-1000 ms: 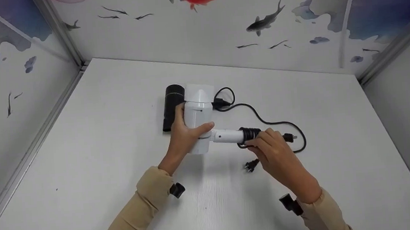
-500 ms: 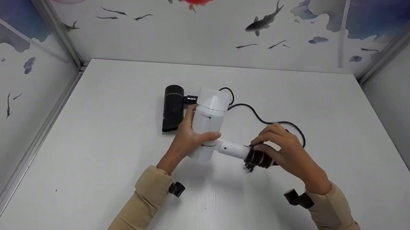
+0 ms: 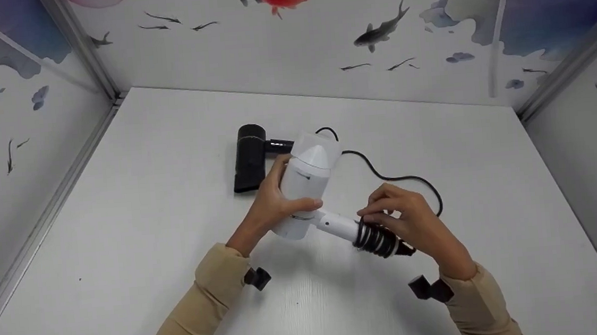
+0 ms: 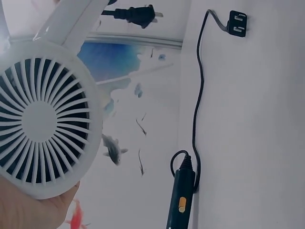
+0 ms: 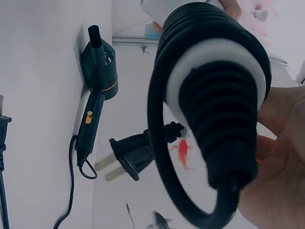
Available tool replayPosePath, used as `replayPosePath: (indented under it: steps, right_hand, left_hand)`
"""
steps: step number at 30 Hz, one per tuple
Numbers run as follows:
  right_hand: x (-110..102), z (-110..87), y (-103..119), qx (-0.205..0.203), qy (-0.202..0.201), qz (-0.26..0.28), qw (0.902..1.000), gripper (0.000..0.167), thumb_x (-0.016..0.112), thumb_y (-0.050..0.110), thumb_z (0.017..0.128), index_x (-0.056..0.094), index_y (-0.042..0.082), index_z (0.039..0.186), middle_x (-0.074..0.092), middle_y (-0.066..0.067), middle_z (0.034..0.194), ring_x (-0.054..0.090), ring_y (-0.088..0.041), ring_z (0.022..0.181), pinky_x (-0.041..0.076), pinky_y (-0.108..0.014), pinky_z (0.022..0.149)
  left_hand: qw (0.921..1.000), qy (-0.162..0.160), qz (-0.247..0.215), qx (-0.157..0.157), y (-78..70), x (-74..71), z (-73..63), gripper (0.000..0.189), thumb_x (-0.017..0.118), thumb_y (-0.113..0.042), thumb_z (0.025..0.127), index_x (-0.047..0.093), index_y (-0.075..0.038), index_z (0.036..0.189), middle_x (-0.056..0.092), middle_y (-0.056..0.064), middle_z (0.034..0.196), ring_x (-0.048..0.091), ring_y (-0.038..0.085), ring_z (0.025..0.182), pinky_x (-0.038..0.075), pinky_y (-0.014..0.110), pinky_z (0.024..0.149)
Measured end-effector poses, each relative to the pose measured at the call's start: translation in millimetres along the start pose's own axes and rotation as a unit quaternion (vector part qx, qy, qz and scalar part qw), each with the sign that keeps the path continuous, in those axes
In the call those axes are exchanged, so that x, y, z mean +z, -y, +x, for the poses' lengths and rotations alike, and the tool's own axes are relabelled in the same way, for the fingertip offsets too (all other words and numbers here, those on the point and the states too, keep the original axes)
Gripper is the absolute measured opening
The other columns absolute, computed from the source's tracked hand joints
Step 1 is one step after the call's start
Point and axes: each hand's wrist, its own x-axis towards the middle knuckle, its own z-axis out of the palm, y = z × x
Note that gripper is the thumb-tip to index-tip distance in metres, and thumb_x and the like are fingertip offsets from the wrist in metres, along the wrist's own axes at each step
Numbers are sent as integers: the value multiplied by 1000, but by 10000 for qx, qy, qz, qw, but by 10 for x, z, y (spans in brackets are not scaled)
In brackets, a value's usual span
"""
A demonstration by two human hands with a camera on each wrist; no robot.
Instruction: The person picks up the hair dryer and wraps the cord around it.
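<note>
In the head view my left hand (image 3: 275,204) grips the barrel of a white hair dryer (image 3: 308,185), thumb across its side. The dryer is held up over the table, its handle slanting down to the right. Its black cord (image 3: 376,238) is coiled in several turns round the handle. My right hand (image 3: 414,214) pinches that cord at the coils with thumb and fingertips. In the right wrist view the cord's two-pin plug (image 5: 135,153) hangs beside the handle end. The left wrist view shows the dryer's round vent grille (image 4: 40,121) up close.
A dark hair dryer (image 3: 251,158) with a gold ring lies behind my left hand. Its black cord (image 3: 379,172) curves over the white table (image 3: 146,200) to the right, ending in a plug (image 4: 237,24). Printed fish panels (image 3: 246,44) wall the table in.
The white hair dryer's handle has tilted from nearly level to slanting down right. My right hand has shifted along the coils, and the white dryer's plug has dropped from the head view.
</note>
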Motion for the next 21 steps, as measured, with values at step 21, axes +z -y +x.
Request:
replayPosePath:
  steps: [21]
  right_hand:
    - [205, -52, 22, 2092, 1722, 1279, 9541, 46, 67, 31, 85, 55, 9, 123, 65, -5, 95, 57, -11, 67, 48, -26, 56]
  left_hand:
    - [9964, 13, 689, -492, -146, 103, 124, 81, 81, -37, 65, 40, -22, 133, 59, 5, 112, 61, 21, 91, 53, 35, 71]
